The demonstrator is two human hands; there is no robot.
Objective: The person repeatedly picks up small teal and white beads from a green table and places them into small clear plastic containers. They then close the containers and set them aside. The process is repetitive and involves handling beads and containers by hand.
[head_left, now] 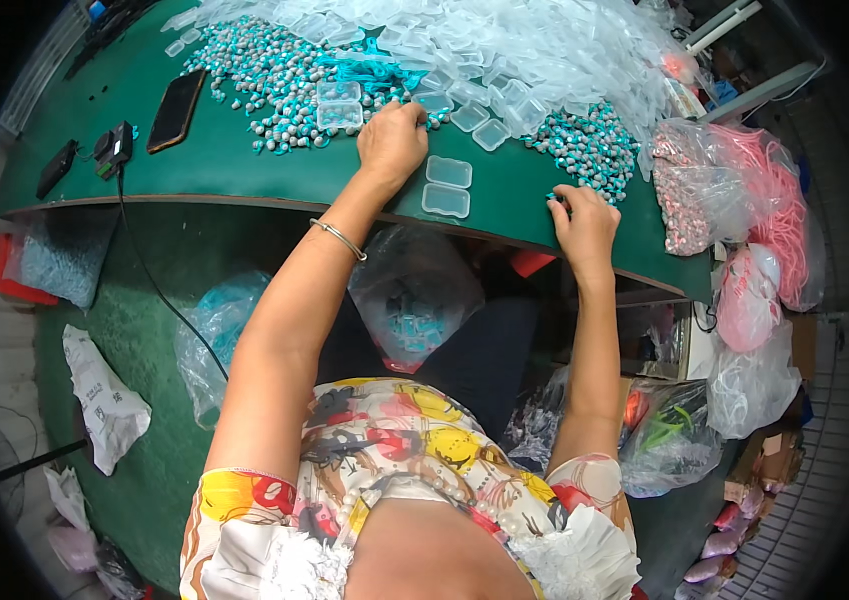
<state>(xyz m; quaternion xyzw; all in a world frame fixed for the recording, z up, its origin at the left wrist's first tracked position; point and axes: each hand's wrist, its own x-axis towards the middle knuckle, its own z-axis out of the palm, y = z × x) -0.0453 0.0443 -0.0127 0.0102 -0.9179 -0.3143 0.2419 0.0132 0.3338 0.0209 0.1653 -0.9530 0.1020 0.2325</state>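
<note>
On the green table, head view: two heaps of small round pieces, the left pile broad and scattered, the right pile more compact. Pieces pale grey with bright teal parts; finer shape too small to make out. Right hand at the near edge of the right pile, thumb and forefinger pinching a small teal piece. Left hand at the left pile's edge, fingers bent and close together; I cannot tell whether they grip anything, as the hand hides its own fingertips.

Between the hands, near the front edge: open clear hinged box. Second open box on the left pile. Behind, a mound of clear boxes, cut off at the top. Far left, a smartphone; right, bundled pink cords. Bag below the table: contents blurred by plastic.
</note>
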